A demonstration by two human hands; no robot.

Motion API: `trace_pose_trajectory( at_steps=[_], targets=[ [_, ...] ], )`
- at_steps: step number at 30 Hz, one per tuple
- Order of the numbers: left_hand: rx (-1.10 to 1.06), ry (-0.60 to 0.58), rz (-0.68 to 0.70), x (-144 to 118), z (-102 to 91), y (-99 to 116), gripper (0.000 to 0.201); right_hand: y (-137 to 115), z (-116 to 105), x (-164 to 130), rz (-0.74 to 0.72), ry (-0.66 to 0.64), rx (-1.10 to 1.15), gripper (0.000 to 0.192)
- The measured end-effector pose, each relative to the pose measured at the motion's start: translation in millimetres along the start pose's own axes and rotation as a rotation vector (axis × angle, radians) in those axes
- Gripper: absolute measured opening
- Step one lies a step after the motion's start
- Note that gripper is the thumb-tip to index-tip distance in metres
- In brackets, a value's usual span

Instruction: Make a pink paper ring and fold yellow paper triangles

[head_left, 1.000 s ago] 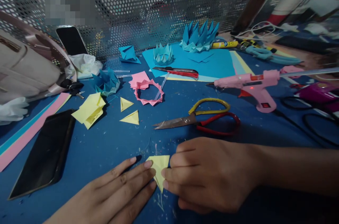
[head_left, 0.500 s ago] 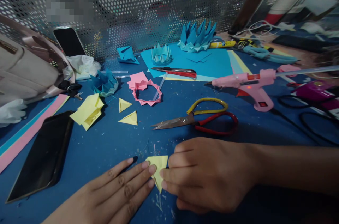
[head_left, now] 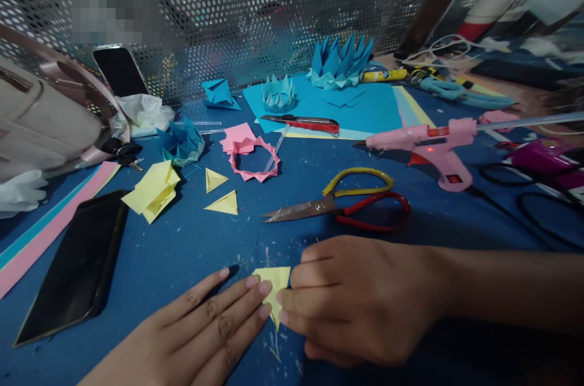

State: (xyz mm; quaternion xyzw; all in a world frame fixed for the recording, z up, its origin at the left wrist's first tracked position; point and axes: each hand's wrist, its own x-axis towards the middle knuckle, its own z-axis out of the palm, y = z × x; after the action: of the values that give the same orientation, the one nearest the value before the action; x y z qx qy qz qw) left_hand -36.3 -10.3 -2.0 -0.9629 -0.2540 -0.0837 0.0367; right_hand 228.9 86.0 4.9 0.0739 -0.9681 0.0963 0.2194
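Observation:
A small piece of yellow paper (head_left: pixel 276 279), partly folded and narrowing to a point toward me, lies flat on the blue table. My left hand (head_left: pixel 196 325) is stretched out, its fingertips resting on the paper's left side. Curled fingers of my right hand (head_left: pixel 356 301) grip the right edge, thumb and fingertips close together there; part of the edge is hidden under them. Beyond it are two folded yellow triangles (head_left: pixel 222 203) and a stack of yellow paper pieces (head_left: pixel 152 191). Scissors (head_left: pixel 301 211) with one yellow and one red handle lie just past my right hand.
A pink glue gun (head_left: pixel 420 140) stands at right, its cord trailing. Further back are a red utility knife (head_left: pixel 314 124), a pink paper ring (head_left: pixel 254 176), blue paper crowns (head_left: pixel 340 64) and blue sheets (head_left: pixel 378 109). A dark phone (head_left: pixel 73 270) and paper strips (head_left: pixel 55 225) lie left.
My left fingertips have shifted very slightly to the right over the yellow paper. Otherwise both hands and the things around them look the same.

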Motion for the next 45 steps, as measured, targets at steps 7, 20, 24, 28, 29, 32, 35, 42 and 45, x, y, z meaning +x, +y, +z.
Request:
trace_pose_trajectory(
  at_steps=[7,20,24,28,29,32,35,42,45],
  targets=[
    [0.001,0.005,-0.018,0.0,0.2,1.1,0.045,0.3,-3.2,2.4,0.006,-0.082,-0.044,0.03],
    [-0.026,0.035,-0.045,-1.3,4.9,4.8,0.057,-0.6,-3.3,2.0,0.011,-0.083,-0.034,0.03],
    [-0.005,0.023,-0.037,-1.6,5.4,4.9,0.056,-0.5,-4.0,2.5,0.011,-0.092,-0.037,0.029],
    [0.0,0.003,-0.039,-1.7,3.3,4.6,0.051,-0.5,-4.3,3.0,0.018,-0.103,-0.033,0.032],
    [0.002,-0.005,-0.039,-1.6,2.7,4.4,0.048,-0.4,-4.1,3.1,0.018,-0.099,-0.032,0.031],
    [0.01,-0.015,-0.035,-1.1,1.4,3.6,0.043,-0.2,-3.3,3.1,0.015,-0.062,-0.03,0.029],
    [0.006,-0.002,-0.044,-0.2,1.6,3.8,0.043,-0.2,-2.9,2.8,0.008,-0.032,-0.026,0.028],
    [0.054,0.024,-0.054,-1.2,5.7,6.4,0.042,-0.5,-4.4,2.2,0.017,-0.054,-0.02,0.027],
    [0.074,0.019,-0.05,-2.0,6.5,6.8,0.042,-0.5,-3.8,1.9,0.013,-0.035,-0.018,0.026]
  ],
)
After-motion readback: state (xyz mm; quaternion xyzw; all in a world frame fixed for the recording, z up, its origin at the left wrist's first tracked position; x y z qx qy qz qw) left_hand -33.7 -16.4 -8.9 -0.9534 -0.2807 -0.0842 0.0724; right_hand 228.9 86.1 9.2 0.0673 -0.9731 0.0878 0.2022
